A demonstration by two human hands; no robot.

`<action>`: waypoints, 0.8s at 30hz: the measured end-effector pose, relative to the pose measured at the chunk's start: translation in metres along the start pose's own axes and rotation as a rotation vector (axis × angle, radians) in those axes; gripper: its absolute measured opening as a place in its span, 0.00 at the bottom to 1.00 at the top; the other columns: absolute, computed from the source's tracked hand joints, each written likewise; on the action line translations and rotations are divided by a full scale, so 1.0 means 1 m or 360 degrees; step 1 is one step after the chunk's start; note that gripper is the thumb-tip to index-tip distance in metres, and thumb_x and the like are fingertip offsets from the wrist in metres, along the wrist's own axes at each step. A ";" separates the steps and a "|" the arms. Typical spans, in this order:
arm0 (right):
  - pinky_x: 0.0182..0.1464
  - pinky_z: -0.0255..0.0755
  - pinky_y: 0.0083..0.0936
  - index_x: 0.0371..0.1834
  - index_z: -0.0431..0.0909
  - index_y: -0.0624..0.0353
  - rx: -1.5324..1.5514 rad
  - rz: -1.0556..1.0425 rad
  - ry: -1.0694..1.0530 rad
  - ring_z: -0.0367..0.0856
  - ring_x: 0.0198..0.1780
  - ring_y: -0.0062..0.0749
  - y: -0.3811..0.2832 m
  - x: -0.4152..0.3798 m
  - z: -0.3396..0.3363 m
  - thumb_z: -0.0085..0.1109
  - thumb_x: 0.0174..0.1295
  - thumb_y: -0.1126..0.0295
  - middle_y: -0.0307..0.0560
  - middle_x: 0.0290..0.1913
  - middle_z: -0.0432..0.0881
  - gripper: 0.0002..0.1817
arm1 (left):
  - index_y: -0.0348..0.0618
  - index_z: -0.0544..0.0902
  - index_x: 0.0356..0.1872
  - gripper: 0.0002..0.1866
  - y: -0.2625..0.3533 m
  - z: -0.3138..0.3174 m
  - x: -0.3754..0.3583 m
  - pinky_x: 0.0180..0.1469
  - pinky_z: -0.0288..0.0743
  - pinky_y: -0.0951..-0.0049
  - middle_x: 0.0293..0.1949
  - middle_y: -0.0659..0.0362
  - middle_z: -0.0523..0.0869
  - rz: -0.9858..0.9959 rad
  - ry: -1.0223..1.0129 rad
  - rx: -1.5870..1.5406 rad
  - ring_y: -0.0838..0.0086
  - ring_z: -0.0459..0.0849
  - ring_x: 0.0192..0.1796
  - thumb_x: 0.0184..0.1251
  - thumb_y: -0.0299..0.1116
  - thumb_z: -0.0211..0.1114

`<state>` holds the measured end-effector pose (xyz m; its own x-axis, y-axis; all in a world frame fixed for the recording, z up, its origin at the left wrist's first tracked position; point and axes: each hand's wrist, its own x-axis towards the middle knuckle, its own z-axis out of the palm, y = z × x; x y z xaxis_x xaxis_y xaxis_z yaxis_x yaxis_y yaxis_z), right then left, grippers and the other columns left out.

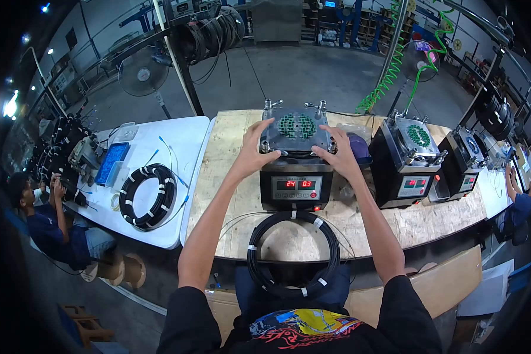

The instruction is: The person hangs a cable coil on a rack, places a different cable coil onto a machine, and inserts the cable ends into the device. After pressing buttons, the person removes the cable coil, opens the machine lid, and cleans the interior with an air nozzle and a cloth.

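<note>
My left hand rests at the left side of the metal top plate of a black machine, thumb and fingers spread along its edge. At the right side of the same plate, my right hand holds the same spread posture. Between them sits a round green fixture. The machine's front panel shows red digits. Below it a black cable coil with white ties hangs over the front edge of the wooden table.
Two similar machines stand to the right. Another cable coil and a blue tray lie on the white table at left. One co-worker sits far left, another far right.
</note>
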<state>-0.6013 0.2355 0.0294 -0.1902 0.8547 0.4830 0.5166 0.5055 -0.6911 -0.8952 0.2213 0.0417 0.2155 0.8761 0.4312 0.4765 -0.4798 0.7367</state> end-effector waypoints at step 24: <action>0.69 0.68 0.53 0.79 0.65 0.44 -0.0219 0.0015 -0.0125 0.76 0.64 0.70 0.081 0.125 0.027 0.53 0.77 0.56 0.73 0.63 0.74 0.28 | 0.47 0.68 0.77 0.28 -0.070 0.004 0.147 0.75 0.67 0.49 0.70 0.45 0.77 0.0556 -0.0186 0.0432 0.47 0.71 0.74 0.77 0.32 0.57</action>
<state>-0.6054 0.3868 0.0192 -0.2469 0.8685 0.4298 0.6269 0.4814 -0.6126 -0.8941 0.3840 0.0513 0.4905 0.6706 0.5564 0.5606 -0.7317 0.3877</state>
